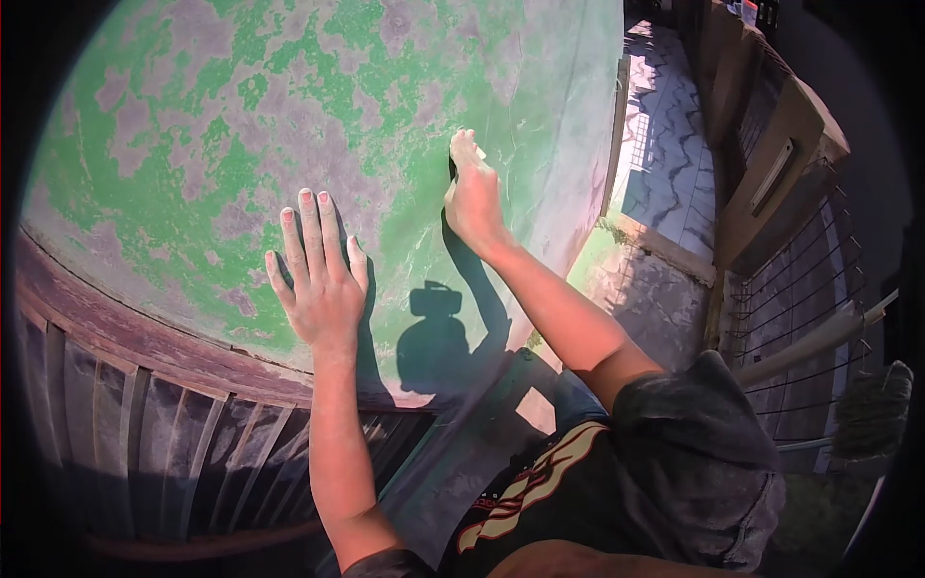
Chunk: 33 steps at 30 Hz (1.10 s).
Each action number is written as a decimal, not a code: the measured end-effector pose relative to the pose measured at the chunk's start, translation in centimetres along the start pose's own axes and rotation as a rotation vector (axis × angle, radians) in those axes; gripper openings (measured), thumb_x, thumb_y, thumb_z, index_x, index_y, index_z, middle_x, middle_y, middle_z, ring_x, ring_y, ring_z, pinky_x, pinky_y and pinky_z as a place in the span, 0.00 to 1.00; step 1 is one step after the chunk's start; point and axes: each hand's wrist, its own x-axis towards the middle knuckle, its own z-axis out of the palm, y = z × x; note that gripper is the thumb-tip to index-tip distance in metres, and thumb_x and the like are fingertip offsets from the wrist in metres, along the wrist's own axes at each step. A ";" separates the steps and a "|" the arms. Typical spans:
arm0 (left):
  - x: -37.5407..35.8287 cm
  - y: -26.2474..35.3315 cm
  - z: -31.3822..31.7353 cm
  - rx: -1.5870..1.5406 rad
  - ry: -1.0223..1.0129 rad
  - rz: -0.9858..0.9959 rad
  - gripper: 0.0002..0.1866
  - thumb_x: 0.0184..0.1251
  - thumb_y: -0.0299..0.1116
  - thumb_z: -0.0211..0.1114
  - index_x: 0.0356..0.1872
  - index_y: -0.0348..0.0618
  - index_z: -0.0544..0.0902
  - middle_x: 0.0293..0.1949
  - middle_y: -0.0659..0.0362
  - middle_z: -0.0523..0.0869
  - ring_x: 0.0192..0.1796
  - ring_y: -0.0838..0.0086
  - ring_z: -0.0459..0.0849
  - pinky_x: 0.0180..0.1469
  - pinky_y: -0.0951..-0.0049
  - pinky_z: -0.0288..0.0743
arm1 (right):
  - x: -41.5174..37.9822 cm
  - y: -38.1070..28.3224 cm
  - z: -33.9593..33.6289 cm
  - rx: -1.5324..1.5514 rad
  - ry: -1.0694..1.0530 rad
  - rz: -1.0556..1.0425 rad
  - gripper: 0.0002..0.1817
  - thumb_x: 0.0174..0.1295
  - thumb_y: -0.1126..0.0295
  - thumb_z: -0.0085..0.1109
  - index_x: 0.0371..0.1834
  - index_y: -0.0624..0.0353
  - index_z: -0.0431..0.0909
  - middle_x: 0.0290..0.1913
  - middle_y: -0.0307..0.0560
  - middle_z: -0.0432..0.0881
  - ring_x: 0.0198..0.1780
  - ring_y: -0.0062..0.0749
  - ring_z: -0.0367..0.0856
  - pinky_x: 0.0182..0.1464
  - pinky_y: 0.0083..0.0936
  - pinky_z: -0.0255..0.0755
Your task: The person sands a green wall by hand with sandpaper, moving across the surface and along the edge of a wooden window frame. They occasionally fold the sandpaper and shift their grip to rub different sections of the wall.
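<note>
My left hand (328, 299) lies flat on a wall (405, 173) of flaking green paint, its fingers spread and dusty at the tips. Up and to the right of it, my right hand (474, 200) is closed against the same wall, knuckles toward me. A small pale edge (481, 152) shows beside its fingers; most of whatever is held stays hidden under the hand. Grey bare patches (299, 144) cover much of the surface. Around my right hand the paint looks paler and scratched.
A reddish-brown ledge (164, 332) runs below the wall, above a slatted panel (183, 433). On the right are a tiled walkway (670, 144), a brown post (785, 173), wire mesh (800, 318) and a brush head (872, 409). My shadow (434, 337) falls on the wall.
</note>
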 end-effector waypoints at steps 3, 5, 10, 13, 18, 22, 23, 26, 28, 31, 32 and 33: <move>-0.7 0.0 -0.2 -0.034 -0.020 0.021 0.35 0.77 0.54 0.59 0.84 0.69 0.68 0.86 0.75 0.66 0.85 0.76 0.64 0.88 0.55 0.43 | -4.9 -0.1 0.3 -0.033 -0.168 -0.174 0.42 0.56 0.93 0.53 0.80 0.78 0.59 0.78 0.85 0.62 0.80 0.71 0.65 0.75 0.48 0.75; -0.7 0.0 0.2 -0.074 0.012 0.019 0.35 0.77 0.54 0.59 0.84 0.69 0.69 0.85 0.75 0.66 0.85 0.76 0.65 0.88 0.56 0.43 | -3.5 2.7 -0.1 -0.069 -0.151 -0.138 0.41 0.57 0.93 0.53 0.80 0.78 0.60 0.78 0.85 0.62 0.79 0.72 0.65 0.74 0.48 0.76; -1.2 1.6 0.2 -0.089 -0.018 -0.027 0.33 0.76 0.52 0.59 0.82 0.69 0.72 0.85 0.74 0.68 0.85 0.76 0.65 0.88 0.56 0.42 | 8.1 9.7 -0.9 -0.182 -0.024 0.265 0.39 0.58 0.93 0.51 0.78 0.75 0.65 0.72 0.83 0.72 0.76 0.67 0.71 0.75 0.46 0.74; -0.7 3.1 0.3 -0.103 -0.002 -0.030 0.33 0.76 0.51 0.60 0.81 0.67 0.74 0.85 0.71 0.68 0.85 0.71 0.65 0.87 0.53 0.42 | 13.1 3.5 -5.8 0.031 -0.177 0.501 0.35 0.59 0.92 0.51 0.75 0.74 0.70 0.71 0.80 0.74 0.75 0.66 0.73 0.75 0.46 0.74; 0.7 8.6 1.3 -0.274 0.050 -0.320 0.33 0.74 0.51 0.62 0.80 0.63 0.76 0.85 0.61 0.69 0.86 0.58 0.63 0.86 0.44 0.38 | 4.4 4.1 -1.1 0.066 0.032 -0.119 0.42 0.53 0.96 0.51 0.78 0.71 0.69 0.75 0.75 0.72 0.78 0.65 0.70 0.76 0.44 0.74; 3.1 9.8 1.3 -0.195 0.002 -0.162 0.32 0.74 0.51 0.62 0.79 0.67 0.77 0.84 0.61 0.69 0.86 0.58 0.63 0.85 0.44 0.38 | 5.4 12.3 -1.6 -0.014 0.002 -0.134 0.39 0.57 0.93 0.52 0.77 0.71 0.69 0.76 0.77 0.70 0.78 0.68 0.70 0.73 0.46 0.78; 3.6 9.8 1.2 -0.193 -0.007 -0.153 0.32 0.74 0.51 0.62 0.79 0.67 0.77 0.84 0.61 0.69 0.86 0.58 0.63 0.85 0.44 0.38 | 7.3 15.1 -1.9 -0.041 0.028 -0.071 0.40 0.55 0.95 0.51 0.77 0.71 0.69 0.76 0.76 0.70 0.78 0.66 0.69 0.74 0.45 0.76; 5.2 10.4 0.6 -0.174 -0.049 -0.080 0.31 0.74 0.51 0.62 0.79 0.70 0.78 0.84 0.62 0.70 0.86 0.59 0.63 0.85 0.44 0.38 | 11.4 17.8 -4.1 0.011 -0.055 0.199 0.41 0.53 0.96 0.49 0.77 0.71 0.69 0.77 0.75 0.70 0.79 0.64 0.69 0.76 0.42 0.73; 6.9 11.6 0.6 -0.162 -0.044 -0.085 0.30 0.74 0.50 0.61 0.78 0.70 0.79 0.84 0.64 0.70 0.86 0.61 0.64 0.85 0.45 0.38 | 12.0 17.6 -4.6 0.089 -0.145 0.387 0.41 0.54 0.96 0.47 0.77 0.71 0.70 0.77 0.74 0.69 0.79 0.63 0.69 0.77 0.42 0.73; 9.1 14.0 0.7 -0.175 -0.040 -0.072 0.30 0.74 0.50 0.61 0.77 0.70 0.80 0.84 0.64 0.70 0.85 0.61 0.65 0.85 0.46 0.38 | 6.7 13.6 -2.9 0.179 -0.011 0.083 0.40 0.55 0.95 0.46 0.77 0.67 0.72 0.75 0.73 0.72 0.79 0.62 0.69 0.77 0.41 0.72; 9.6 14.8 0.8 -0.176 -0.032 -0.064 0.30 0.74 0.50 0.61 0.77 0.70 0.80 0.84 0.64 0.70 0.85 0.61 0.65 0.85 0.46 0.38 | 5.4 13.2 -2.7 0.218 -0.028 0.082 0.40 0.55 0.95 0.46 0.76 0.67 0.73 0.74 0.73 0.73 0.79 0.62 0.69 0.77 0.41 0.72; 9.8 15.4 0.9 -0.169 -0.034 -0.049 0.29 0.74 0.50 0.61 0.77 0.70 0.80 0.84 0.64 0.71 0.85 0.61 0.66 0.86 0.47 0.38 | 4.8 14.6 -2.1 0.221 -0.019 0.091 0.40 0.55 0.95 0.46 0.76 0.67 0.73 0.74 0.73 0.73 0.79 0.62 0.69 0.77 0.41 0.72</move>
